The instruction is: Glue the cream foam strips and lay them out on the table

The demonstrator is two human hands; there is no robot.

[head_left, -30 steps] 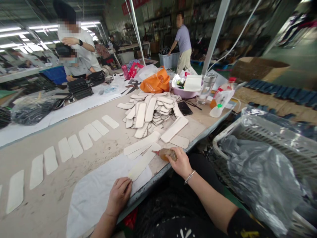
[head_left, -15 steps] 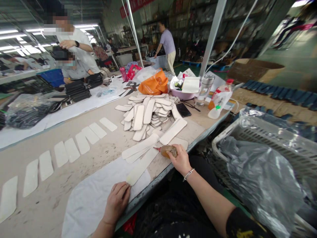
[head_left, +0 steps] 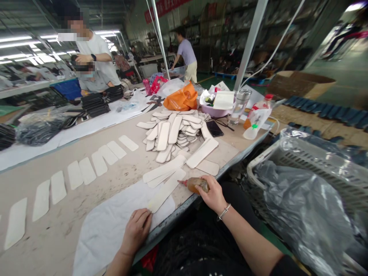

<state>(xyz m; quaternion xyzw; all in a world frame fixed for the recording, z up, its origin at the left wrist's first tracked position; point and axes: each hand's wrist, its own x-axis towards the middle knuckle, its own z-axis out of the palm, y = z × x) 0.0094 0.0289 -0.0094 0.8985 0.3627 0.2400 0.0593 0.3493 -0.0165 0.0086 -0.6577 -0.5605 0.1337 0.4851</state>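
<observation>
My right hand [head_left: 212, 193] is wrapped round a brown glue-like bottle [head_left: 197, 185], its red nozzle pointing left over the edge of a long pale strip [head_left: 166, 191]. The near end of that strip is pinched under the fingers of my left hand [head_left: 138, 226], on a white cloth [head_left: 100, 226]. Other pale strips [head_left: 163, 168] fan out just beyond it. A heap of padded, dark-edged pieces [head_left: 174, 132] lies farther back. Several flat pale pieces [head_left: 75, 175] form a row on the left of the table.
Behind the heap are an orange bag [head_left: 181, 98], a purple basin [head_left: 216, 111], a glass bottle [head_left: 240, 106] and a phone [head_left: 214, 128]. A white crate [head_left: 255, 161] with grey plastic stands at the right. People work beyond the table.
My right hand and the bottle have shifted slightly right, away from the strip's middle. The view has turned a little left. My left hand stays at the strip's near end.
</observation>
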